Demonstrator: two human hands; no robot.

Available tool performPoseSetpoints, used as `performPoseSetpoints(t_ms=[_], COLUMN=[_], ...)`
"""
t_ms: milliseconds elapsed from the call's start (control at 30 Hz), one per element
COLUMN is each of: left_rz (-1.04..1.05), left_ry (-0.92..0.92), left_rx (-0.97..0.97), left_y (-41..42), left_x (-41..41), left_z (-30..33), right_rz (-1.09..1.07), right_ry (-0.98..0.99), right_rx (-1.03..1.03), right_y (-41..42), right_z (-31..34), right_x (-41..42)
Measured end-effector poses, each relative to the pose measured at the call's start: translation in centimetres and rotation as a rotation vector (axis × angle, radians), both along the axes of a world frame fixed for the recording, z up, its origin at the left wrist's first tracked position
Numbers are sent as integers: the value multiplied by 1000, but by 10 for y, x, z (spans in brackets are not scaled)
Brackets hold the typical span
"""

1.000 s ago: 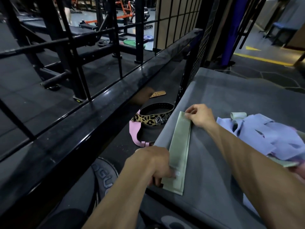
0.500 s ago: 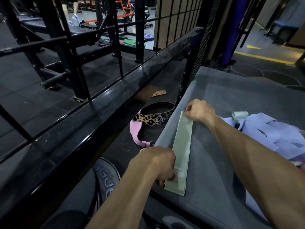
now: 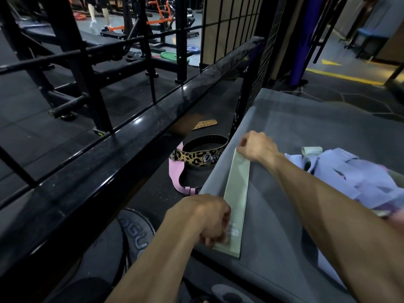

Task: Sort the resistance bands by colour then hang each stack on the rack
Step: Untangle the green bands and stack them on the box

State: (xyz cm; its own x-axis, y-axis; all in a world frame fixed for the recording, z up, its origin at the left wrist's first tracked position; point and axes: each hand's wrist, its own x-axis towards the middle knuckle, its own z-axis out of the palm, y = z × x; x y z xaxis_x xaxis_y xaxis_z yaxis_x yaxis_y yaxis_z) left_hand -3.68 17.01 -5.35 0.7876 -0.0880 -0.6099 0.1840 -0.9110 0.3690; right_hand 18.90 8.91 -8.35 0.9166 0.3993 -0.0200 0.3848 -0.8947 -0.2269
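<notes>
Since the earlier frames the flat stack of pale green resistance bands (image 3: 237, 200) has been squared up, its layers now lying edge on edge, and the right hand (image 3: 258, 147) has slid a little toward twelve o'clock. The stack lies lengthwise on the grey padded counter (image 3: 306, 127), close to its nine o'clock edge. The left hand (image 3: 205, 217) pinches the near end of the stack, fingers curled over it; the right hand's grip is narrow, fingertips pinching the far end. At three o'clock a loose heap of lilac resistance bands (image 3: 354, 171) lies on the counter. Below the counter's edge, at eleven o'clock, a leopard-print lifting belt (image 3: 196, 157) rests on the floor.
</notes>
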Motion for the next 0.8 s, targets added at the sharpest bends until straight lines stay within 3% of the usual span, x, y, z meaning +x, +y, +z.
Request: performPoseSetpoints(t_ms=[200,300,600,733,800], left_rz=[20,48,-1,-92,-127], left_ry=[-23,-153,-464,-532,-517], left_rx=[-31,11,-20,41,72], left_y=[2,-1,-87,-128,-140], left_x=[-2,-3,7,16,20], left_z=[0,0,16,22,24], right_rz=[44,29,-293,-439,-402], right_ry=[15,-26,-299,-289,-211], right_rx=[129,249,353,275,198], right_y=[-26,-67,-241,-296,-303], right_z=[7,14,31,29,24], right_x=[-21,-39,-75,-86,-89])
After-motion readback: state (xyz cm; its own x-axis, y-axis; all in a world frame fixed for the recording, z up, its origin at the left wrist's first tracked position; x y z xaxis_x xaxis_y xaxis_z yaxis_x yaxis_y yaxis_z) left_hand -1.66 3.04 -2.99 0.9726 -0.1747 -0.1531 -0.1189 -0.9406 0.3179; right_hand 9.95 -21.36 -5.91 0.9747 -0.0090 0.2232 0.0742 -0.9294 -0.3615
